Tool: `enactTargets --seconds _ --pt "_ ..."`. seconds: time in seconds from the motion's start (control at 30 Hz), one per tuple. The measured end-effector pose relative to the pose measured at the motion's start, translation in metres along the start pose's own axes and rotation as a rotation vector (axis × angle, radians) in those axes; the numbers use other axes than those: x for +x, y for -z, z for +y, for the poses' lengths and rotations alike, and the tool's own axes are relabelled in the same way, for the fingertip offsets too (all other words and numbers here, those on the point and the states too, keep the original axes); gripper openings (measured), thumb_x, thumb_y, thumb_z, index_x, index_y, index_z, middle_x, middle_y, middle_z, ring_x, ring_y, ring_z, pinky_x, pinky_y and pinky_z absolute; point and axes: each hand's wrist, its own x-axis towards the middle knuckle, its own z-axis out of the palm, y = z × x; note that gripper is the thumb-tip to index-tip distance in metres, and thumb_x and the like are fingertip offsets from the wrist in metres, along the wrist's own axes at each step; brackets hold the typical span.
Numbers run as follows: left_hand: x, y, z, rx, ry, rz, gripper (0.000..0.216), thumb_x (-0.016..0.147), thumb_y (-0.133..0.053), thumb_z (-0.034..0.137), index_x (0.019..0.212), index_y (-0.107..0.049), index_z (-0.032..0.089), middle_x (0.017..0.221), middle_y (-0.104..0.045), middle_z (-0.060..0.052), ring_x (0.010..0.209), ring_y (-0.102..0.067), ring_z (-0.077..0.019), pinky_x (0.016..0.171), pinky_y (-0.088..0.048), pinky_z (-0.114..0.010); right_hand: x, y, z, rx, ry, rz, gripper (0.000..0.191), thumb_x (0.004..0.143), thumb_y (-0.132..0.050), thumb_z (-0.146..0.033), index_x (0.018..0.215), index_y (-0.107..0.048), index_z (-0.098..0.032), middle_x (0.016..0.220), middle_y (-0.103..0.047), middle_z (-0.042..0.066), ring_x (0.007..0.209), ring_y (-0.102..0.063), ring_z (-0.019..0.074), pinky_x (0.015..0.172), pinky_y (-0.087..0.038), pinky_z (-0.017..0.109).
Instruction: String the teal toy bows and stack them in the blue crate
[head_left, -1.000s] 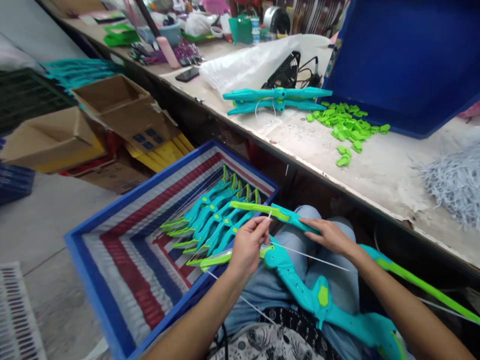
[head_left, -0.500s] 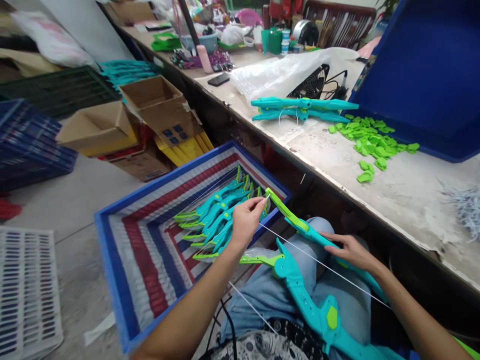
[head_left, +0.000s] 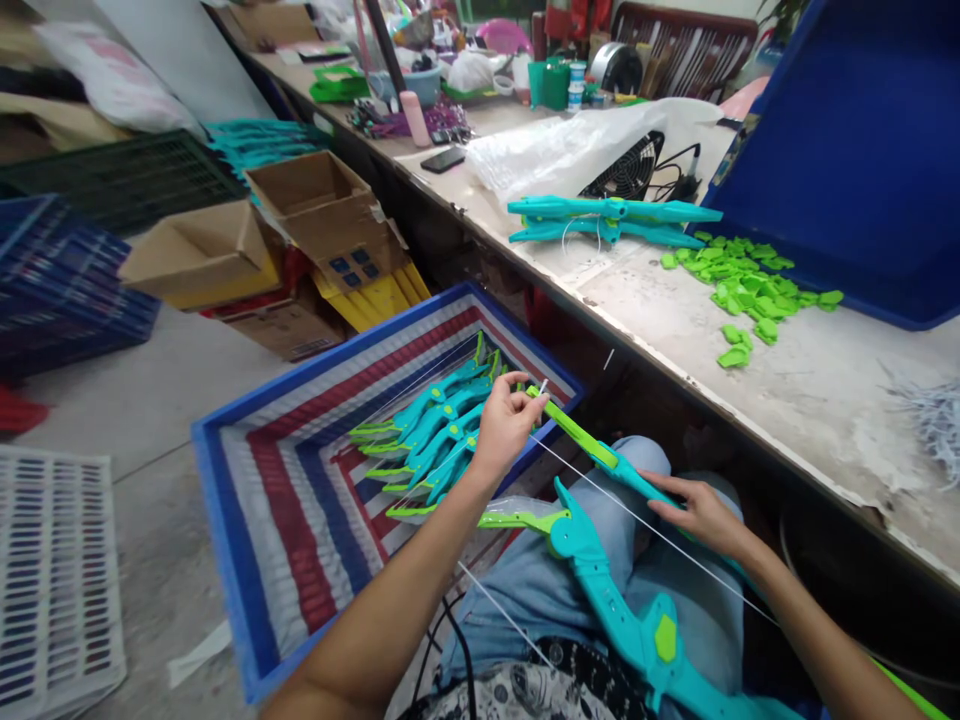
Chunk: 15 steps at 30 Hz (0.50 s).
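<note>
A teal toy bow with a bright green limb point(head_left: 581, 432) lies slanted above my knees. At its green tip, my left hand point(head_left: 504, 425) pinches the end of the white string point(head_left: 543, 386), which sticks up there. From that tip the string runs down to the right, below the limb. My right hand point(head_left: 699, 510) is closed round the teal part of this bow, its palm side hidden. A second teal and green toy bow point(head_left: 600, 590) rests across my lap, its white string slack toward my waist.
On my left stands a blue-rimmed crate point(head_left: 217, 560) lined with striped cloth, holding several toy bows point(head_left: 439, 410). The table point(head_left: 810, 400) carries loose green pieces point(head_left: 757, 290), more teal bows point(head_left: 611, 215), a fan point(head_left: 630, 165) and a tipped blue bin point(head_left: 847, 160). Cardboard boxes point(head_left: 202, 250) stand beyond the crate.
My left hand has moved slightly right and turned at the bow's tip, and the string end now points up past it. The tip sits a little lower; my right hand keeps its hold.
</note>
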Motion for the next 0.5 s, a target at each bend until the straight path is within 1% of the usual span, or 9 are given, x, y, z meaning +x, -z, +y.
enactTargets --seconds 0.07,0.13,0.2,0.23,0.3,0.37,0.43,0.5 --pt "-0.001 0.001 0.001 -0.041 0.044 -0.066 0.040 0.071 -0.069 0.038 0.101 -0.053 0.016 0.049 -0.050 0.009 0.041 -0.039 -0.0063 0.043 -0.029 -0.018 -0.005 -0.006 0.004 -0.069 0.033 0.044 0.045 0.084 -0.056 -0.039 0.126 -0.060 -0.024 0.117 -0.068 0.004 0.102 -0.065 0.0257 0.088 -0.052 0.036" --pt "-0.005 0.004 0.000 -0.049 0.067 -0.089 0.039 0.071 -0.069 0.041 0.096 -0.055 0.014 0.050 -0.049 0.008 0.040 -0.037 -0.0056 0.041 -0.027 -0.019 -0.011 -0.010 0.004 -0.148 0.081 0.086 0.044 0.086 -0.054 -0.040 0.126 -0.060 -0.024 0.112 -0.070 0.005 0.096 -0.067 0.0244 0.084 -0.054 0.037" --pt "-0.010 0.008 -0.002 -0.046 0.064 -0.089 0.038 0.072 -0.069 0.042 0.094 -0.056 0.013 0.050 -0.049 0.008 0.041 -0.037 -0.0055 0.041 -0.027 -0.019 -0.012 -0.011 -0.003 -0.251 0.145 0.174 0.042 0.087 -0.053 -0.044 0.123 -0.062 -0.025 0.107 -0.070 0.007 0.094 -0.066 0.0256 0.082 -0.054 0.039" --pt "-0.014 0.011 -0.004 -0.044 0.057 -0.086 0.038 0.073 -0.069 0.042 0.095 -0.056 0.013 0.050 -0.050 0.008 0.041 -0.038 -0.0057 0.042 -0.028 -0.019 -0.009 -0.010 -0.010 -0.299 0.185 0.232 0.041 0.087 -0.053 -0.046 0.121 -0.063 -0.026 0.106 -0.069 0.008 0.095 -0.064 0.0264 0.082 -0.054 0.041" --pt "-0.020 0.014 -0.007 -0.047 0.044 -0.084 0.038 0.074 -0.068 0.041 0.097 -0.056 0.013 0.050 -0.050 0.008 0.042 -0.039 -0.0059 0.043 -0.029 -0.019 0.004 -0.009 -0.035 -0.350 0.283 0.345 0.037 0.089 -0.051 -0.045 0.119 -0.064 -0.026 0.106 -0.067 0.010 0.098 -0.062 0.0265 0.084 -0.052 0.042" --pt "-0.026 0.017 -0.009 -0.057 0.042 -0.085 0.039 0.074 -0.068 0.042 0.098 -0.056 0.014 0.050 -0.050 0.008 0.042 -0.039 -0.0060 0.044 -0.030 -0.019 0.027 -0.010 -0.068 -0.315 0.397 0.387 0.033 0.092 -0.048 -0.039 0.119 -0.063 -0.027 0.105 -0.066 0.009 0.099 -0.060 0.0239 0.086 -0.051 0.040" --pt "-0.031 0.018 -0.009 -0.070 0.046 -0.085 0.039 0.074 -0.068 0.041 0.099 -0.056 0.014 0.050 -0.050 0.008 0.043 -0.039 -0.0060 0.044 -0.029 -0.019 0.055 -0.015 -0.102 -0.235 0.507 0.351 0.030 0.093 -0.049 -0.034 0.118 -0.063 -0.026 0.104 -0.065 0.008 0.098 -0.060 0.0214 0.086 -0.050 0.036" --pt "-0.034 0.020 -0.009 -0.081 0.052 -0.089 0.039 0.074 -0.069 0.041 0.098 -0.056 0.014 0.051 -0.050 0.008 0.044 -0.040 -0.0061 0.044 -0.030 -0.019 0.083 -0.022 -0.129 -0.144 0.573 0.286 0.028 0.091 -0.053 -0.033 0.115 -0.065 -0.023 0.100 -0.066 0.008 0.091 -0.061 0.0191 0.082 -0.050 0.033"
